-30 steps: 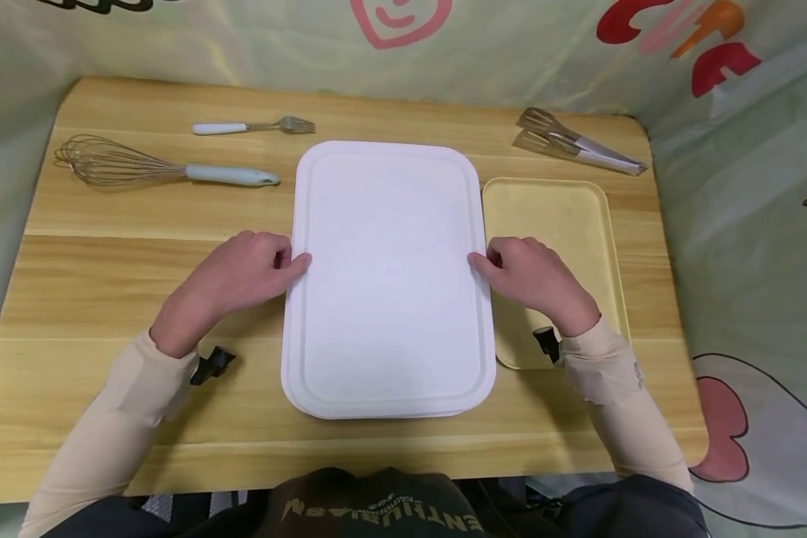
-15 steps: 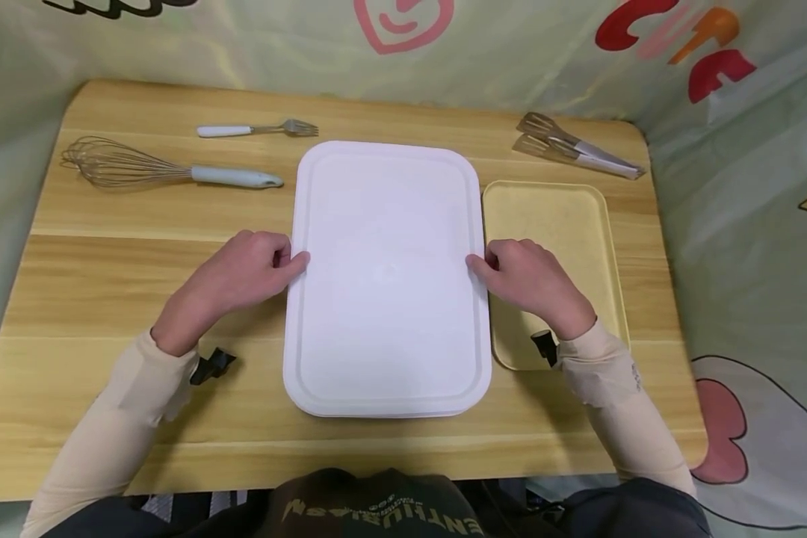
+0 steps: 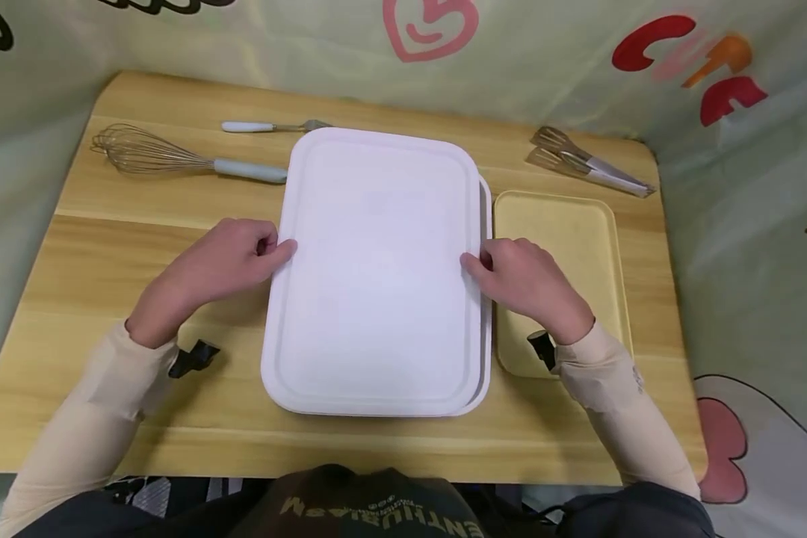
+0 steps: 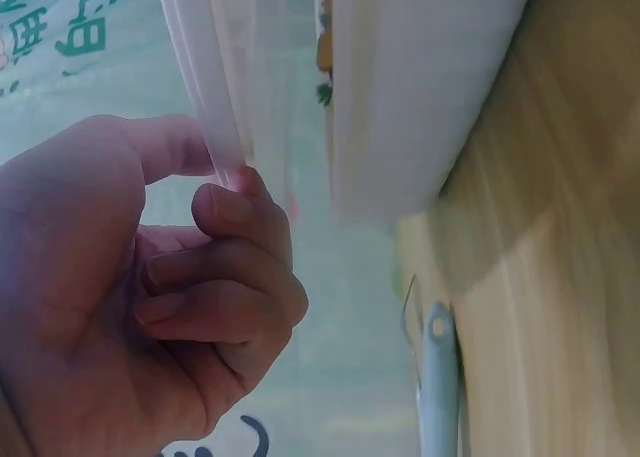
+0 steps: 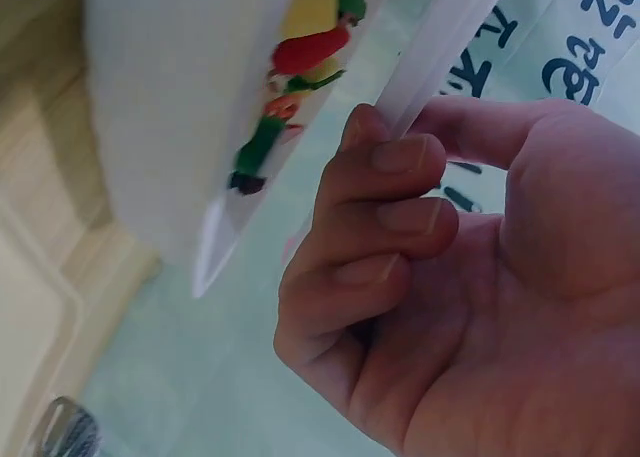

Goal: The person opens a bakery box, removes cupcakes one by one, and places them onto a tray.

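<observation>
White lid (image 3: 379, 276): had shifted leftward since half a second earlier, baring the right rim of the white box (image 3: 486, 329) below it.
Left hand (image 3: 220, 258): pinched the lid's left edge, thumb on top, other fingers curled.
Right hand (image 3: 527, 280): same pinch, right edge.
White box: stood on the table under the lid, a gap between them in both wrist views. Judged uncovered, though the lid hung over most of its mouth.
Contents: colourful, vegetable-like pieces (image 5: 310, 52) inside the box, red, green and yellow; exact kinds unclear.
Yellow tray (image 3: 558, 224): lay just right of the box, partly beneath the right hand.
Wooden table (image 3: 376, 452): whisk (image 3: 242, 169) and fork (image 3: 250, 127) far left, the lid overlapping the fork's tines; slotted tongs (image 3: 608, 167) far right.
Room: pale green sheeting (image 3: 296, 52) behind, printed with a pink heart.
</observation>
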The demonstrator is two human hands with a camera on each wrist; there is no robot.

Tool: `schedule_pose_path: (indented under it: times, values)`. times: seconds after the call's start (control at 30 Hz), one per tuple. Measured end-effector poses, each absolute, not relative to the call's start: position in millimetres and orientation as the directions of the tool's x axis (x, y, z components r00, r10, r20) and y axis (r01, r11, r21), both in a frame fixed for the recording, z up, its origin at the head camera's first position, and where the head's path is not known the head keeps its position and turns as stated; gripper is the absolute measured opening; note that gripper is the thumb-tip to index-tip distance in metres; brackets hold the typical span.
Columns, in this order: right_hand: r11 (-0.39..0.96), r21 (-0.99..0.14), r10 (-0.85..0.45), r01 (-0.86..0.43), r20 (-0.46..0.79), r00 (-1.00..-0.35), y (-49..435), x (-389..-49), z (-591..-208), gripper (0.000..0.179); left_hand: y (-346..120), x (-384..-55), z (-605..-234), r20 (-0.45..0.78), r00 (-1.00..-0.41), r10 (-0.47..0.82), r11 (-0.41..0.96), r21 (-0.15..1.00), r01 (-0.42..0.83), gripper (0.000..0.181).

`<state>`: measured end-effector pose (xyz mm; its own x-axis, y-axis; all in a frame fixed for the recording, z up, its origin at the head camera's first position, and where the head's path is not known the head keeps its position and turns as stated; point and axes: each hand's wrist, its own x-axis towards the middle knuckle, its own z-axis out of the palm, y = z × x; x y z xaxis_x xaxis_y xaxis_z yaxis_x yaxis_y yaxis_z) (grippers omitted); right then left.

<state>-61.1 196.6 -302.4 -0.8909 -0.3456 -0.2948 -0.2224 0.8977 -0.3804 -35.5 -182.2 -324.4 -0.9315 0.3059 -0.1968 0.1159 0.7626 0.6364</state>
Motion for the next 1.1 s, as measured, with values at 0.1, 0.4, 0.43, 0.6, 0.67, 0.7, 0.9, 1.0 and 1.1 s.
schedule_pose_path:
  times: [0.1, 0.4, 0.43, 0.6, 0.67, 0.7, 0.9, 1.0, 1.1]
  values:
    - [0.892, -0.384, -0.365, -0.24, -0.294, -0.883, 188, -66, -297, 0.047, -191, -35, -319, -0.211, -0.934, 0.288, 0.772, 0.629, 0.096, 0.045]
    - [0.876, -0.351, -0.432, -0.33, -0.269, -0.861, 163, -86, -279, 0.047, -213, -30, -307, -0.215, -0.95, 0.225, 0.801, 0.596, 0.055, 0.047]
    - [0.873, -0.353, -0.44, -0.337, -0.268, -0.857, 160, -88, -277, 0.046, -216, -29, -305, -0.214, -0.952, 0.218, 0.804, 0.593, 0.051, 0.047]
    - [0.862, -0.359, -0.466, -0.359, -0.281, -0.839, 149, -98, -274, 0.047, -226, -27, -302, -0.225, -0.957, 0.181, 0.82, 0.572, 0.021, 0.047]
    - [0.863, -0.356, -0.467, -0.358, -0.293, -0.834, 144, -101, -273, 0.048, -230, -27, -301, -0.234, -0.958, 0.164, 0.827, 0.562, 0.004, 0.048]
    - [0.864, -0.354, -0.466, -0.357, -0.298, -0.833, 142, -103, -272, 0.049, -231, -27, -301, -0.239, -0.958, 0.156, 0.83, 0.558, -0.004, 0.048]
    - [0.859, -0.321, -0.491, -0.399, -0.291, -0.821, 125, -110, -268, 0.052, -240, -25, -303, -0.217, -0.966, 0.143, 0.839, 0.545, 0.002, 0.048]
    - [0.846, -0.304, -0.519, -0.438, -0.287, -0.805, 111, -115, -266, 0.054, -251, -22, -304, -0.219, -0.968, 0.124, 0.848, 0.53, -0.011, 0.048]
    - [0.84, -0.279, -0.537, -0.466, -0.298, -0.789, 92, -120, -266, 0.053, -265, -18, -305, -0.237, -0.967, 0.094, 0.856, 0.514, -0.043, 0.047]
